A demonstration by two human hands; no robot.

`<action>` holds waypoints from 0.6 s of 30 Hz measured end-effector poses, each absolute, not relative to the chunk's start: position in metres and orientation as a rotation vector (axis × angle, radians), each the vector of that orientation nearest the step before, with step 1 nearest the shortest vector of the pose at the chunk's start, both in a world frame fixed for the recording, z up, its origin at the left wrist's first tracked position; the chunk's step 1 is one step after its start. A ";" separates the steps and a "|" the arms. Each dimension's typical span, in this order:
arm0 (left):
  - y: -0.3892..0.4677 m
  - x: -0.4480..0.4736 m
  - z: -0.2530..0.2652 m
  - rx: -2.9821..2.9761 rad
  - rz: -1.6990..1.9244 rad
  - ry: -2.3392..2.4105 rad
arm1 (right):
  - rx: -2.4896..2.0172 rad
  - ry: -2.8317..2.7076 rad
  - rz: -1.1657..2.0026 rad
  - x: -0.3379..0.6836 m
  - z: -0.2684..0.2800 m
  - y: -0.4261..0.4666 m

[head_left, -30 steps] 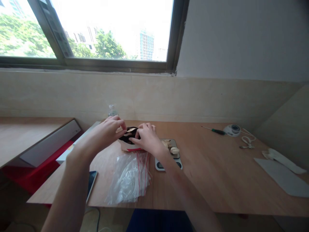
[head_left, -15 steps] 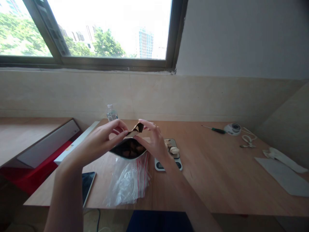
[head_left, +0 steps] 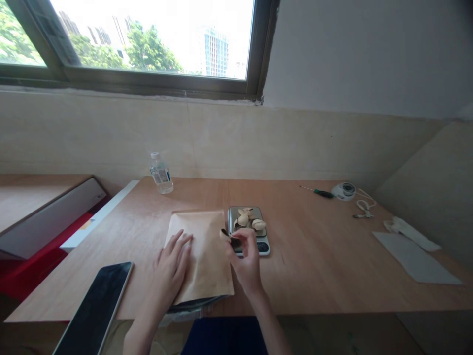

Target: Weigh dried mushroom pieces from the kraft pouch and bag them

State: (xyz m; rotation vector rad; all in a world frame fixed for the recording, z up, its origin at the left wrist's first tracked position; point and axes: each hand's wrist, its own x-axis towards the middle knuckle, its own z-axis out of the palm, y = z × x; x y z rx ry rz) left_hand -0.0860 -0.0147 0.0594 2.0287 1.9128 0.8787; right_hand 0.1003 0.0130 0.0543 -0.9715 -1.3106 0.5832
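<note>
A brown kraft paper bag [head_left: 207,251] lies flat on the table, its dark-edged mouth toward me. My left hand [head_left: 172,266] rests on its left side with fingers stretched out. Between thumb and fingers of my right hand [head_left: 244,256] is a pale, curled dried piece [head_left: 223,235] with a dark side. That hand is just over the bag's right edge, in front of a small digital scale [head_left: 265,246]. Several similar pale pieces [head_left: 258,225] sit on the scale's plate. Clear plastic [head_left: 181,317] peeks out beneath the bag's near end.
A phone [head_left: 96,305] lies at the left front. Behind stands a clear bottle [head_left: 161,173]. Toward the right are a screwdriver [head_left: 323,194], a white round camera-like device [head_left: 343,191] with its cable [head_left: 365,209], a white strip [head_left: 412,234] and a grey sheet [head_left: 414,259].
The paper bag has gone from being held up with its mouth spread to lying on the table over the clear bags. My right hand now pinches a pale piece; my left hand has flattened.
</note>
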 end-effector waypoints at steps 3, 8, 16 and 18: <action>-0.034 -0.092 0.058 2.125 0.848 1.863 | -1.052 -1.180 0.658 0.121 0.042 0.000; -0.065 -0.112 0.041 2.262 0.825 1.760 | -1.083 -1.098 0.663 0.158 0.023 -0.006; -0.048 -0.118 0.086 2.204 1.031 1.743 | -1.139 -1.109 0.584 0.185 0.004 -0.010; -0.035 -0.109 0.107 2.048 1.148 1.841 | -1.164 -1.119 0.539 0.190 0.001 -0.010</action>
